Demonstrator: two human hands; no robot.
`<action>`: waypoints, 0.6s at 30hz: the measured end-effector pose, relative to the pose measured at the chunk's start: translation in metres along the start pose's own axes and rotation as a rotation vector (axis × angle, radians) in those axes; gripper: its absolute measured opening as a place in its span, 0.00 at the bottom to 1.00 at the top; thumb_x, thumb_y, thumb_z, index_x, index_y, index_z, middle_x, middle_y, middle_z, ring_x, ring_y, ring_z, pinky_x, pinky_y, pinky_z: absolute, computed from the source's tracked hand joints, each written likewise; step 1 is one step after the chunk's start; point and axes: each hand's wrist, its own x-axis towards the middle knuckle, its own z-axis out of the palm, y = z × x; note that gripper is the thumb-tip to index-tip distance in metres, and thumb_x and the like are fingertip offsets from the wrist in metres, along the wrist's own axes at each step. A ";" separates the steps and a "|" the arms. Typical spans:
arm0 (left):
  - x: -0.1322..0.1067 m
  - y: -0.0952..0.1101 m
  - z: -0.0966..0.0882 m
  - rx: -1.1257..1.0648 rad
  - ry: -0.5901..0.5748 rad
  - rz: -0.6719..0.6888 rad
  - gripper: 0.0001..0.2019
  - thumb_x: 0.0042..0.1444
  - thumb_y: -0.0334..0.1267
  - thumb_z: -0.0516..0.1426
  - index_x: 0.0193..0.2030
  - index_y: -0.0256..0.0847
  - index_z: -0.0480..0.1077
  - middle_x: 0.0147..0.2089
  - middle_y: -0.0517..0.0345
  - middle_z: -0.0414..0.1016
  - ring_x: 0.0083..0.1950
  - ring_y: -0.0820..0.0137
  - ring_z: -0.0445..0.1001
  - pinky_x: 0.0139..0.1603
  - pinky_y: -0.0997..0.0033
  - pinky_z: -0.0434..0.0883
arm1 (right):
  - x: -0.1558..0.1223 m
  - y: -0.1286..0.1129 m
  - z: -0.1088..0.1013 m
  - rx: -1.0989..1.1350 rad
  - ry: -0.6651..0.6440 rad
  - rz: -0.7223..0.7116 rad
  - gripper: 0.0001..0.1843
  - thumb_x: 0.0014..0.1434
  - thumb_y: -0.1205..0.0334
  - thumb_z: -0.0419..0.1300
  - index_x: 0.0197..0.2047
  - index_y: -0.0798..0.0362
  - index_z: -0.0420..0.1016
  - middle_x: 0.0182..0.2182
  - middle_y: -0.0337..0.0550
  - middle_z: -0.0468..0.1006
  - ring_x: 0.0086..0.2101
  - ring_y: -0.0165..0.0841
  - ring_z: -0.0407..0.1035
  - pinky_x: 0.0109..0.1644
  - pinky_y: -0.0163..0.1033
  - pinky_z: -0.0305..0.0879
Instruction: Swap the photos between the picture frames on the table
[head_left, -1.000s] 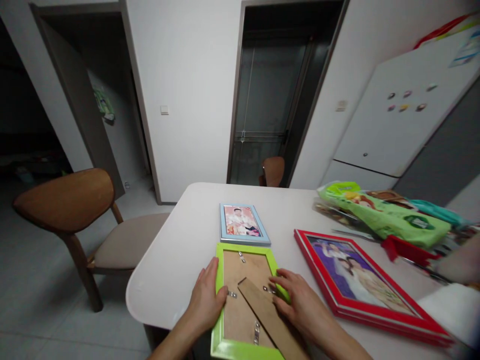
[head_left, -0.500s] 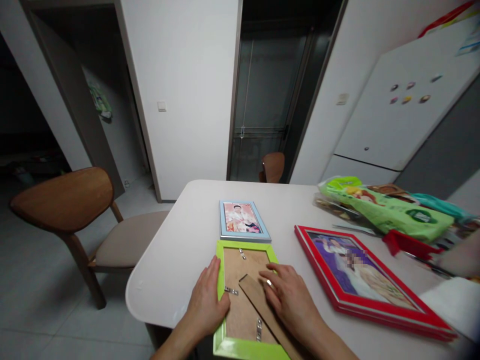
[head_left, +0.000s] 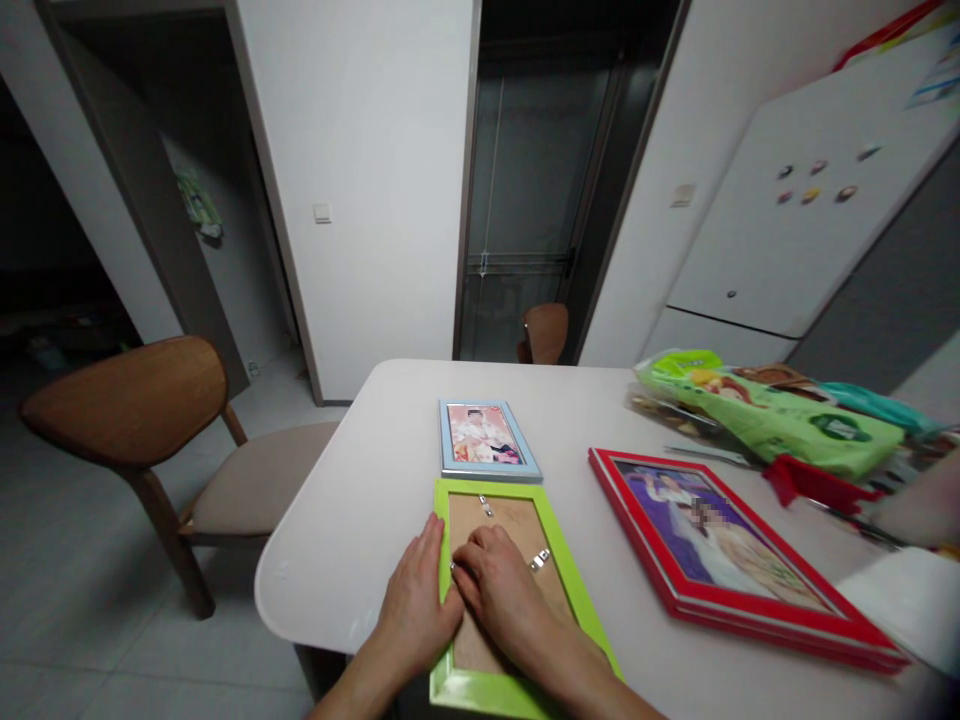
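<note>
The left hand [head_left: 416, 590] lies flat and open, with its fingers together on the left side of the green picture frame [head_left: 571, 590]. It does not seem to grip the frame. The right hand [head_left: 499, 590] lies over the brown back of the frame with its fingers bent down, and I cannot tell if it has hold of something under it. The frame lies face down near the front of the white desk [head_left: 352, 500], and the small metal clips [head_left: 540, 558] on its back show. Its low end is at the bottom of the view. To the left of the frame there is a wide bare strip of desk, and then the round desk edge. Past that edge is a wooden chair [head_left: 142, 410]. Just above the green frame lies a small blue picture frame [head_left: 489, 442], almost touching it. To the right, a little apart, lies a big red picture frame [head_left: 720, 560]. Past that, at the right, are a green bag [head_left: 772, 420] and a red thing [head_left: 795, 480]. A white cloth [head_left: 904, 595] sits at the lower right corner. A white fridge [head_left: 810, 210] stands at the upper right.
</note>
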 end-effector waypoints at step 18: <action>0.002 0.002 0.001 0.045 0.007 0.008 0.31 0.43 0.31 0.47 0.58 0.25 0.48 0.60 0.48 0.50 0.59 0.65 0.51 0.59 0.70 0.49 | 0.043 0.058 -0.001 -0.079 0.111 0.095 0.13 0.53 0.65 0.48 0.32 0.56 0.74 0.29 0.45 0.70 0.34 0.32 0.62 0.40 0.35 0.54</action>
